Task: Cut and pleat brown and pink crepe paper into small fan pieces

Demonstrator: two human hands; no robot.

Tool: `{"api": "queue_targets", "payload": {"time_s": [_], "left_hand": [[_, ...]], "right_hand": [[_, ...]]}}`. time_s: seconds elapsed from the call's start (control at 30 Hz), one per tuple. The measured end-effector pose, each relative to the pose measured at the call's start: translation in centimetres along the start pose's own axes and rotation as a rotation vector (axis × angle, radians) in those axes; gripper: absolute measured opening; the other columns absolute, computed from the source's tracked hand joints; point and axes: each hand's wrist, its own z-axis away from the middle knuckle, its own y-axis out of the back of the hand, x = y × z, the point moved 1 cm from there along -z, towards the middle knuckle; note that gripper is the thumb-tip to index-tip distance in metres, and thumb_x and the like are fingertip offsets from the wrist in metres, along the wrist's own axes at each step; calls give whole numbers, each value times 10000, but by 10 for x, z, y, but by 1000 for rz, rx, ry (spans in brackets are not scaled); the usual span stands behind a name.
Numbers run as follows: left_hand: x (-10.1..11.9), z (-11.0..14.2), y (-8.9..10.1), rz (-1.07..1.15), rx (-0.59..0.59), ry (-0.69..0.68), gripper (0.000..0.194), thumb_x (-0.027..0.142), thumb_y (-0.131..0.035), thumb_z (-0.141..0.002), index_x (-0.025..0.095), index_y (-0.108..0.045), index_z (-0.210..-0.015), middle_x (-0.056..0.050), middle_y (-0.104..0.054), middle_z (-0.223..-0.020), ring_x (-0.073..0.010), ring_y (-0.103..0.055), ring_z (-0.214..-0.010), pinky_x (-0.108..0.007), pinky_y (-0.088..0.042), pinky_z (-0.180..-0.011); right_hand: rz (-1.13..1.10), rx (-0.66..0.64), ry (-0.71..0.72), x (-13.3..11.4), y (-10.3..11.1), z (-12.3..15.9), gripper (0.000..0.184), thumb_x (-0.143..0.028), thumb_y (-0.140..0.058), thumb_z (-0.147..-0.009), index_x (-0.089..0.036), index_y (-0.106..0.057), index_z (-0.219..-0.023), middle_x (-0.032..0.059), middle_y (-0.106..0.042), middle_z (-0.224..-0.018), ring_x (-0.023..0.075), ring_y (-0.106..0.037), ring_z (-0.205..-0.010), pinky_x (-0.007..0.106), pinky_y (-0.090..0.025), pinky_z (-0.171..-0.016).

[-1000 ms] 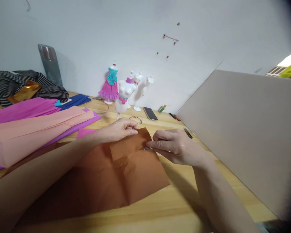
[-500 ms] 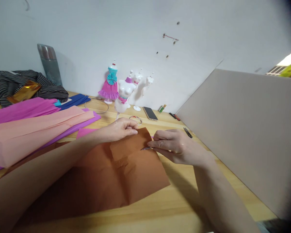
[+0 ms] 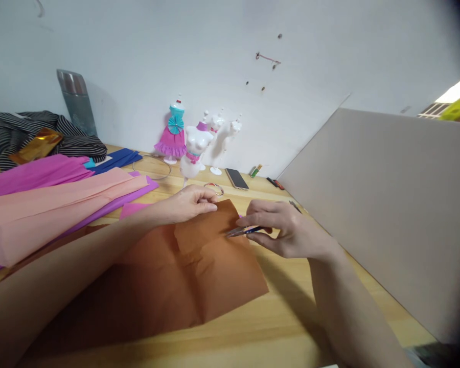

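The brown paper [image 3: 153,291] lies on the wooden surface [image 3: 230,340] in front of the person, its long axis slanting from near left to far right. At its far right part is a narrower flap, with creases at the flap's near left corner. The left hand [image 3: 194,203] has its grip closed on the far edge of this flap, thumb and fingers pinching it.

The right hand [image 3: 287,230], at the right edge of the brown paper, grips small scissors [image 3: 239,232] by the handles. Their long axis runs nearly left to right; the blades point left over the paper, tips dipping slightly toward the person. How far apart the blades stand is too small to tell.

The one clear container is a tumbler [image 3: 77,105] with a metallic lid, standing beyond the brown paper to the left, by the wall; its sides hide whatever is inside. Striped cloth [image 3: 7,135] with gold foil [image 3: 40,145] on it lies near the tumbler's base. Peach paper [image 3: 61,197] and magenta paper [image 3: 49,171] spread left of the brown paper.

Straight beyond the brown paper, a small dress form [image 3: 172,140] in turquoise and pink stands upright beside a white dress form [image 3: 197,143]. A ring [image 3: 216,189] lies just past the left hand, and a phone [image 3: 237,179] lies farther back. A pale board [image 3: 383,204] stands to the paper's right.
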Motion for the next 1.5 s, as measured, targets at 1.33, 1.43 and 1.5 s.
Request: {"api": "queue_targets", "payload": {"time_s": [1.33, 1.43, 1.5], "left_hand": [[-4, 5, 19, 99, -181, 193, 228, 344, -610, -728, 140, -563, -638, 52, -423, -553, -63, -359, -497, -193, -242, -461], [-7, 6, 26, 68, -212, 191, 227, 363, -595, -748, 139, -621, -717, 37, -477, -589, -72, -401, -527, -195, -278, -489], [-10, 8, 32, 40, -237, 209, 240, 376, -598, -747, 142, -648, -752, 22, -522, -619, -83, -440, -554, -198, -308, -508]], "right_hand": [[-607, 284, -855, 14, -35, -18, 281, -384, -676, -607, -151, -535, -536, -27, -441, -509, 88, -380, -487, 228, -293, -459], [-606, 278, -857, 14, -35, -18, 300, -392, -675, -605, -155, -512, -519, -31, -421, -494, 86, -363, -480, 230, -274, -455], [-603, 276, -859, 15, -35, -18, 308, -395, -677, -608, -157, -505, -512, -32, -417, -494, 87, -363, -478, 234, -271, -460]]}}
